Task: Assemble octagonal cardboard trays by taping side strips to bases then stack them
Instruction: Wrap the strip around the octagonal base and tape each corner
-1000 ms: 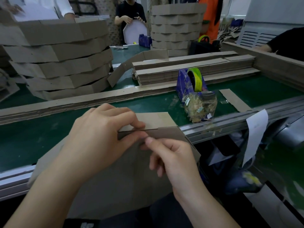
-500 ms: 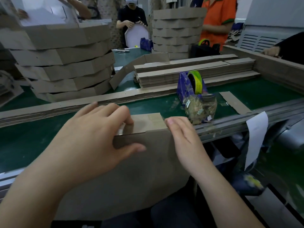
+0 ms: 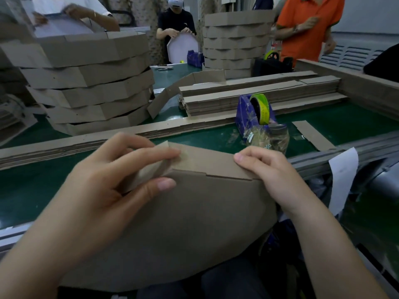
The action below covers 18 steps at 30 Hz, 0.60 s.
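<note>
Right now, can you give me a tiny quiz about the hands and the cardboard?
1. True or false: the right hand holds nothing.
2. What does the left hand pinch? A the strip's folded end; B a tape roll; C white paper.
3. Fill in: the dispenser stands on the green ____.
Key: 1 false, it grips the strip; 2 A; 3 belt.

Left hand (image 3: pixel 112 186) pinching side strip (image 3: pixel 211 162) onto cardboard base (image 3: pixel 194 223), right hand (image 3: pixel 272 175) gripping strip edge, tape dispenser (image 3: pixel 254 113) behind
</note>
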Each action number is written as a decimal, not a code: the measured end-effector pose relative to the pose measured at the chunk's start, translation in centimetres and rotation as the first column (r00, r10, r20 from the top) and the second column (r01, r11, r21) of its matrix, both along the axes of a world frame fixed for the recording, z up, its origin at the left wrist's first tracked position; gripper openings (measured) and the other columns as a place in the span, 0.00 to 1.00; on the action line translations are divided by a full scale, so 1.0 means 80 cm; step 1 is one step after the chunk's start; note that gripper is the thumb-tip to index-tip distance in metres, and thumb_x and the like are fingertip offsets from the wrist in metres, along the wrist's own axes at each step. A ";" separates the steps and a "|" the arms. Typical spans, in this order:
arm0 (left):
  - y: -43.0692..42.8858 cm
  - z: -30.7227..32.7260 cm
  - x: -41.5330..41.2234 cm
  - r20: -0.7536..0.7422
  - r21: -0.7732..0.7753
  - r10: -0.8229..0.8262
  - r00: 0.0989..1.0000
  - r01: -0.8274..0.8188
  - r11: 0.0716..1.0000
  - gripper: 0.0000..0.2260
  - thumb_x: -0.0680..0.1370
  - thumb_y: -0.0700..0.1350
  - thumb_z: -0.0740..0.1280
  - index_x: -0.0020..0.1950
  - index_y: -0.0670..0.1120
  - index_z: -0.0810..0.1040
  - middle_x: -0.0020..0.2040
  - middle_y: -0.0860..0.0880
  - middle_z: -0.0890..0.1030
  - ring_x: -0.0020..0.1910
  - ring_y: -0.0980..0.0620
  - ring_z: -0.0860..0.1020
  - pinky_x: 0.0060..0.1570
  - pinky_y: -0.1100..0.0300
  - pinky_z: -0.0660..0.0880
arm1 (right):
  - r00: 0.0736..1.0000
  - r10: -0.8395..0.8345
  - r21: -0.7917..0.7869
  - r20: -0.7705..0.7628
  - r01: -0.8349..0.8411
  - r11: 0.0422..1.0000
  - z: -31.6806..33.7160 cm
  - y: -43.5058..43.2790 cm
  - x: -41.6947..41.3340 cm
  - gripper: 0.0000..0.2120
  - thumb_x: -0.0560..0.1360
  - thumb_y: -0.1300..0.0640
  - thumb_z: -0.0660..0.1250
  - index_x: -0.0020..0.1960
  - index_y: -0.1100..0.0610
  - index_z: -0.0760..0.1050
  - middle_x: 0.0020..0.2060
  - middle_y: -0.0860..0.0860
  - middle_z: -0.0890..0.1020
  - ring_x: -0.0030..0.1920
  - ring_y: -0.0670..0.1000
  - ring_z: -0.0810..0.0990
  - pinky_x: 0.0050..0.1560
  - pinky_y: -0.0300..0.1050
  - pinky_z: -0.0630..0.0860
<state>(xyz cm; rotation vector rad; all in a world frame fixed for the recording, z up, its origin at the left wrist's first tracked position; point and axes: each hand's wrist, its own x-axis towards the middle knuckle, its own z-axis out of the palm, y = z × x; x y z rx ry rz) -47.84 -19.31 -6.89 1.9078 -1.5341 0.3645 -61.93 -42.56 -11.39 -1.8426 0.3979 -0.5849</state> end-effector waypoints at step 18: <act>-0.039 0.012 -0.012 0.152 0.284 -0.064 0.986 0.018 0.959 0.17 0.78 0.59 0.56 0.62 0.62 0.80 0.55 0.53 0.79 0.53 0.48 0.78 0.46 0.47 0.77 | 0.995 0.094 -0.170 0.032 -0.087 0.982 0.012 0.011 0.030 0.17 0.68 0.40 0.68 0.41 0.55 0.82 0.37 0.49 0.83 0.42 0.49 0.81 0.46 0.50 0.75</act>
